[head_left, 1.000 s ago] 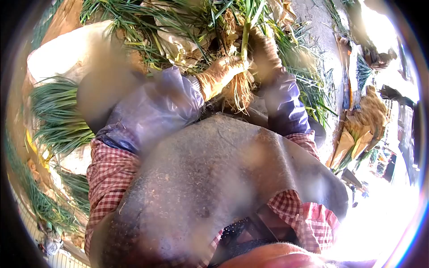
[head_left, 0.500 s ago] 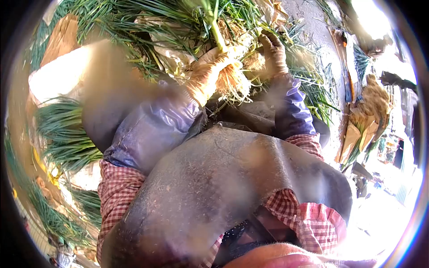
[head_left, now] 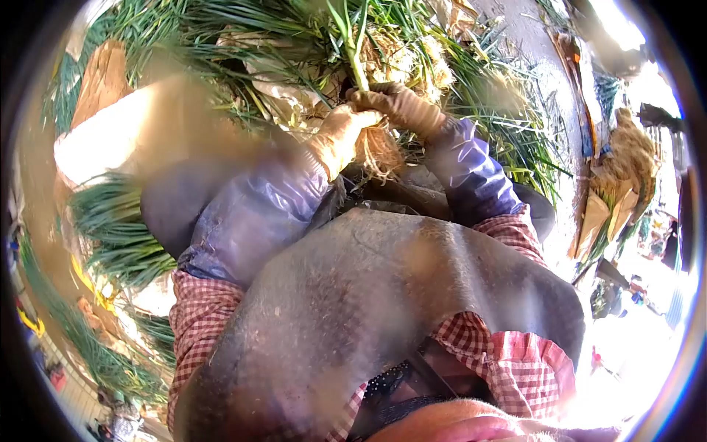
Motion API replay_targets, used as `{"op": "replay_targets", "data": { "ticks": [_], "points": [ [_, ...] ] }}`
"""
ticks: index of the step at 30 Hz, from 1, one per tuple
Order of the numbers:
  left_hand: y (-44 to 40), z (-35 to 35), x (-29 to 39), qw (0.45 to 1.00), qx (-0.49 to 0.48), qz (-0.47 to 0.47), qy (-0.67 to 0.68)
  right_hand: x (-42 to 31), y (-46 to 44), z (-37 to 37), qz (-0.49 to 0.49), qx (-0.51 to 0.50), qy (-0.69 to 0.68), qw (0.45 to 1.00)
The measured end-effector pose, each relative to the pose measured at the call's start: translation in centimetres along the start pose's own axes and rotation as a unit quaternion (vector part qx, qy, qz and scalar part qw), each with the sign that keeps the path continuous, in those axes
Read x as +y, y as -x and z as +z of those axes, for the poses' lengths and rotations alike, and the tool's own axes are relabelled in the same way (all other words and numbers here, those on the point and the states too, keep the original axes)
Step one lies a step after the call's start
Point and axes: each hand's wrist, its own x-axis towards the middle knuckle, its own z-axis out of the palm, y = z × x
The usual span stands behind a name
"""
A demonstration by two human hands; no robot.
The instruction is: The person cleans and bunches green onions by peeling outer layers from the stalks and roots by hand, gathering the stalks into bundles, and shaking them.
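My left hand (head_left: 340,138), in a pale work glove, is closed around the base of a bunch of green onions (head_left: 358,68). Brown stringy roots (head_left: 380,153) hang below its fingers, towards my apron. Reaching in from the right, my gloved right hand (head_left: 403,107) has its fingers closed on the stalks just above the left hand. The two hands touch, so part of the stalks is hidden between them. Green leaves rise away from me above the grip. More pale-rooted green onions (head_left: 434,68) lie right behind my right hand.
Loose green onions (head_left: 280,22) cover the ground ahead. A tied-looking green bundle (head_left: 121,228) lies at left, near a brown cardboard piece (head_left: 103,77). My dirty apron (head_left: 353,295) spreads over my lap. At right lies another bundle with tan roots (head_left: 626,158).
My right hand has moved left from the rooted onions beside the bunch and closed on the stalks by my left hand. The left hand keeps its hold.
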Motion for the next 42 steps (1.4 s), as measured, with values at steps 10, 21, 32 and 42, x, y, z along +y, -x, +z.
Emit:
{"op": "replay_targets", "data": {
  "ticks": [10, 21, 32, 42],
  "points": [
    [1.7, 2.0, 2.9, 0.998, 0.058, -0.035, -0.004, 3.4, 2.3, -5.8, -0.044, 0.137, 0.359, 0.922],
    [0.5, 5.0, 3.4, 0.995, 0.095, -0.029, -0.001, 13.6, 16.0, -12.2, 0.298, 0.068, 0.391, 0.868],
    [1.4, 8.1, 10.2, 0.983, 0.009, 0.182, 0.03, 15.0, 27.1, -18.1, 0.537, 0.025, 0.28, 0.795],
    [0.3, 4.8, 10.5, 0.982, -0.041, 0.183, 0.019, 12.3, 2.2, 2.5, -0.039, -0.086, 0.397, 0.913]
  ]
}}
